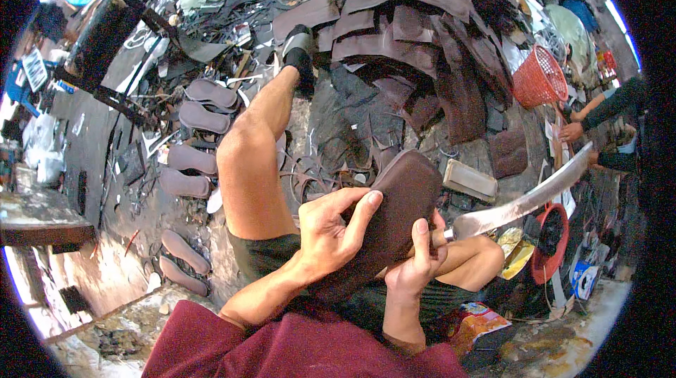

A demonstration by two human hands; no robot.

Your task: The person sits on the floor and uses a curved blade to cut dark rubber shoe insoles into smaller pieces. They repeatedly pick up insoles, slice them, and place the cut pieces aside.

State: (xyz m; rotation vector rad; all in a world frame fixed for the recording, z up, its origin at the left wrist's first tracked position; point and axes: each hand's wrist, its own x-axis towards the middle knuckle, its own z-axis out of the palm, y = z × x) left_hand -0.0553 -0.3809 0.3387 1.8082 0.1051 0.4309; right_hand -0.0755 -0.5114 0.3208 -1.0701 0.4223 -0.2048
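Note:
A thick dark brown shoe sole (403, 202) is held up over my lap, its rounded end pointing away from me. My left hand (329, 231) grips its left edge, thumb and forefinger pressed against it. At the sole's right edge, my right hand (415, 265) has its thumb raised along the side. That hand also holds a long curved knife (517, 210) by its handle. The blade points out to the right, away from the sole. Fingers behind the sole and most of the handle are hidden.
Dark brown sheets (394, 47) lie heaped ahead. Cut soles (204, 117) lie in pairs on the left, amid scraps. A pale rectangular block (470, 179) rests beyond the knife. A red basket (541, 77) stands at right, near another person's hands (572, 128).

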